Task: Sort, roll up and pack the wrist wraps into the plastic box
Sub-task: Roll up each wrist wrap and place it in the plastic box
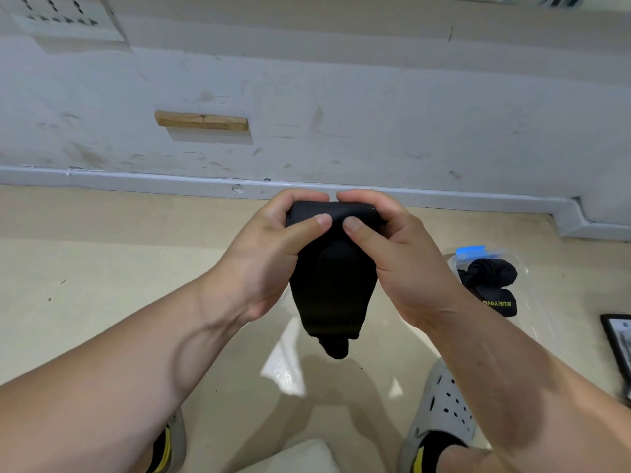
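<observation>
The wrist wrap (333, 278) hung in the air over the floor, its loose tail dangling toward the person's feet; I judged that if the pinch eased, that free length could pull the started roll slack or crooked. The left hand (269, 264) and right hand (406, 264) both clamped its top edge, thumbs (321, 220) on the near face and fingers curled behind. Farther right, the plastic box (536, 302) held another black wrap (488, 274).

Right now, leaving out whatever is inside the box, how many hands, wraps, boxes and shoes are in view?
Hands: 2, left hand and right hand
Wrap, black, gripped by both hands: 1
Box: 1
Shoes: 2, left shoe and right shoe
Total: 6
</observation>
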